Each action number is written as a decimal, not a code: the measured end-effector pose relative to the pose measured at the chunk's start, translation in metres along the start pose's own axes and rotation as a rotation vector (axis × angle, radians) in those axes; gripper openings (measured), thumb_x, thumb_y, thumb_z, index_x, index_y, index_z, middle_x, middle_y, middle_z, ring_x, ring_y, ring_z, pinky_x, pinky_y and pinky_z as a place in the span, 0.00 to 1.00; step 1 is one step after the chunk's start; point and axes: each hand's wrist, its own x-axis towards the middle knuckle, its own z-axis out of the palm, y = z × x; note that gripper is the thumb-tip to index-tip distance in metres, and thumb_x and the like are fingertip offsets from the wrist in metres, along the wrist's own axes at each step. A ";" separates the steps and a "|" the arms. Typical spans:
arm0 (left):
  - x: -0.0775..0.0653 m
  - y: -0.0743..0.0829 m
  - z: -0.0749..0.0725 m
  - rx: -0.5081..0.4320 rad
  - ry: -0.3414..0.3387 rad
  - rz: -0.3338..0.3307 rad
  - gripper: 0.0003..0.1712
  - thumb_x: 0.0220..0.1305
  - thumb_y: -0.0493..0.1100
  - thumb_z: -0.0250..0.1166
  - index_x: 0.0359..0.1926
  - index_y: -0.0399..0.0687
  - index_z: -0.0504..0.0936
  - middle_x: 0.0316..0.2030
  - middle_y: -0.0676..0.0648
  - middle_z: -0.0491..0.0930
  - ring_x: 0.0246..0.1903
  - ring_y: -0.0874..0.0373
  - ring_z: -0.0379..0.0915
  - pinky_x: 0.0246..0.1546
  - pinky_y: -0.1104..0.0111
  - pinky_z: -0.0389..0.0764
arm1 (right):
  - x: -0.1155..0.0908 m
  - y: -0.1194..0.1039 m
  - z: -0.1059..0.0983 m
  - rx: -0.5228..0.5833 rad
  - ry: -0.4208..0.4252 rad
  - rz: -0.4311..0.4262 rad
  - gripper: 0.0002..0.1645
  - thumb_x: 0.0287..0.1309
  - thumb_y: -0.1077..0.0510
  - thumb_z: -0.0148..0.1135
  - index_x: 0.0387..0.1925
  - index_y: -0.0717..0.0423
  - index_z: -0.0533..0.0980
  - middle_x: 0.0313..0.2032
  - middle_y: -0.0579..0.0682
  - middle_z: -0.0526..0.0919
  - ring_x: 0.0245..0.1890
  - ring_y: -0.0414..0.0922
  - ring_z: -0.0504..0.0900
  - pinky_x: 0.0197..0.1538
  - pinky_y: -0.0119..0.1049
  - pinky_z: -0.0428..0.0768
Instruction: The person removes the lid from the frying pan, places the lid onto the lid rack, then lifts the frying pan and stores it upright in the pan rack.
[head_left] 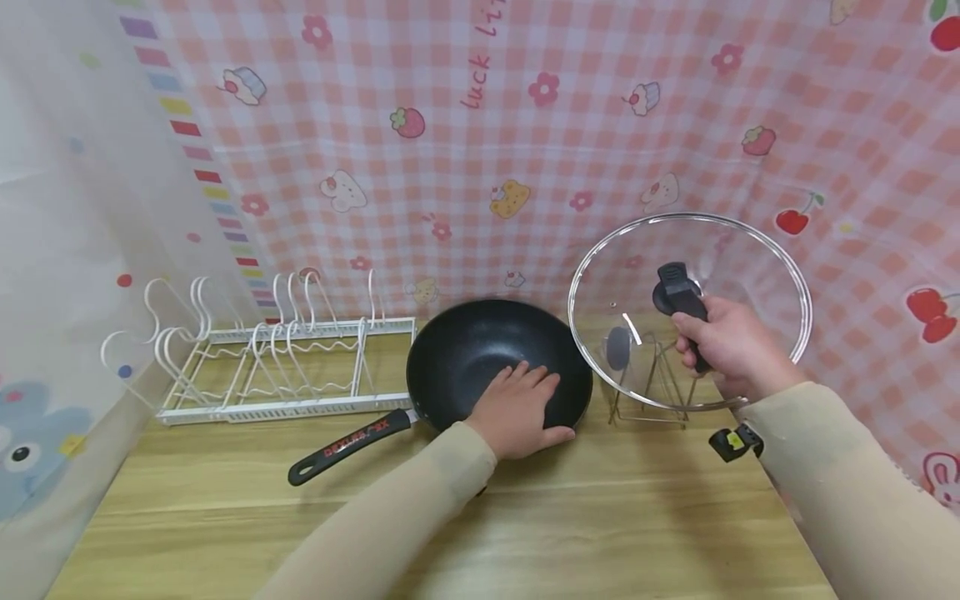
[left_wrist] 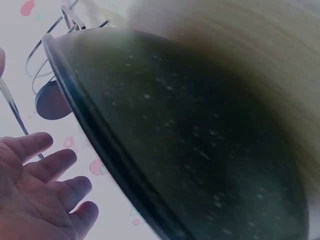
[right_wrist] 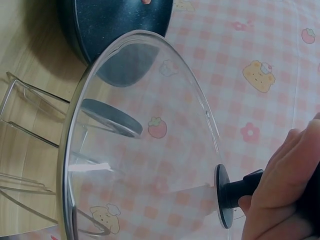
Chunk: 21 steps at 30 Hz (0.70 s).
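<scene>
A black wok (head_left: 457,350) sits on the wooden table, its long handle (head_left: 348,446) pointing to the front left. Over the wok's mouth my left hand (head_left: 519,410) is spread with its fingers extended. The left wrist view shows that hand (left_wrist: 45,185) apart from the wok's rim, holding nothing. My right hand (head_left: 731,342) grips the black handle (head_left: 681,292) of a clear glass lid (head_left: 757,258) with a metal rim. Tilted up, the lid (right_wrist: 175,145) is in front of a small wire stand (head_left: 652,408) that carries a grey disc (right_wrist: 112,117).
At the back left lies a white rack (head_left: 285,408) with upright wire loops. A black strap with a yellow mark (head_left: 735,442) is below my right wrist. Pink checked cloth (head_left: 480,167) hangs behind the table (head_left: 600,533).
</scene>
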 end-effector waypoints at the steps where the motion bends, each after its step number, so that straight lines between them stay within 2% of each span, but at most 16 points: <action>1: 0.001 0.001 0.000 -0.003 -0.001 0.002 0.50 0.51 0.79 0.47 0.68 0.56 0.60 0.67 0.49 0.60 0.68 0.47 0.52 0.68 0.53 0.53 | 0.000 0.000 -0.001 -0.007 -0.001 0.004 0.19 0.67 0.50 0.46 0.46 0.62 0.60 0.18 0.43 0.74 0.15 0.37 0.73 0.21 0.39 0.77; 6: 0.008 0.005 -0.001 -0.001 -0.017 0.009 0.50 0.52 0.79 0.46 0.69 0.56 0.59 0.68 0.49 0.59 0.69 0.47 0.51 0.68 0.53 0.53 | -0.002 0.002 -0.005 -0.027 -0.008 0.026 0.24 0.67 0.47 0.45 0.50 0.64 0.58 0.20 0.44 0.74 0.16 0.38 0.73 0.22 0.39 0.77; 13: 0.016 0.011 -0.005 0.004 -0.043 0.014 0.51 0.51 0.80 0.43 0.70 0.58 0.56 0.70 0.50 0.56 0.70 0.48 0.49 0.68 0.53 0.52 | -0.007 0.002 -0.013 -0.069 -0.010 0.065 0.28 0.66 0.43 0.46 0.53 0.61 0.57 0.22 0.45 0.74 0.17 0.38 0.74 0.23 0.37 0.77; 21: 0.025 0.019 -0.005 0.021 -0.050 0.032 0.52 0.51 0.81 0.42 0.70 0.59 0.55 0.70 0.50 0.55 0.70 0.50 0.48 0.69 0.55 0.52 | -0.012 0.002 -0.015 -0.071 0.009 0.053 0.24 0.66 0.45 0.46 0.49 0.62 0.59 0.21 0.43 0.74 0.17 0.37 0.74 0.23 0.35 0.77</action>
